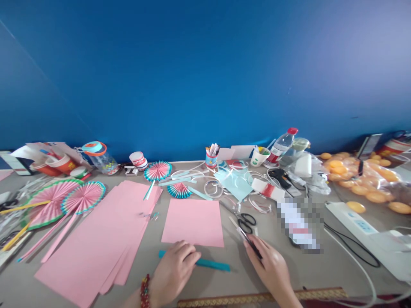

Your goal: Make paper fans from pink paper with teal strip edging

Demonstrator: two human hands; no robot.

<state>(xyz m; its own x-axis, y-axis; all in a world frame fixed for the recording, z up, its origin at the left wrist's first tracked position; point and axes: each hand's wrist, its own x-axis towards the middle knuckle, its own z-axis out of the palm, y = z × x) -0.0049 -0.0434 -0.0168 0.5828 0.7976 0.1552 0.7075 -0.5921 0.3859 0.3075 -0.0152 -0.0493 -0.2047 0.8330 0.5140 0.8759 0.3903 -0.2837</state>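
My left hand (175, 269), with a beaded bracelet at its wrist, presses its curled fingers on a narrow blue paper strip (213, 265) lying on the table. My right hand (268, 263) is closed around a dark-handled utility knife (253, 247), whose pale blade end points away to the upper left. Just beyond the strip lies a square sheet of pink paper (192, 222). Black-handled scissors (247, 222) rest close to the knife's tip. Left of my left hand, larger pink sheets (96, 231) are stacked in a loose fan.
Pleated paper fans (84, 197) lie at the left. Along the blue wall stand a pen cup (211, 160), a tumbler (104, 160) and a plastic bottle (282, 147). Light blue paper (236, 184) and white strips clutter the back. A power strip (362, 231) and orange balls (375, 194) lie right.
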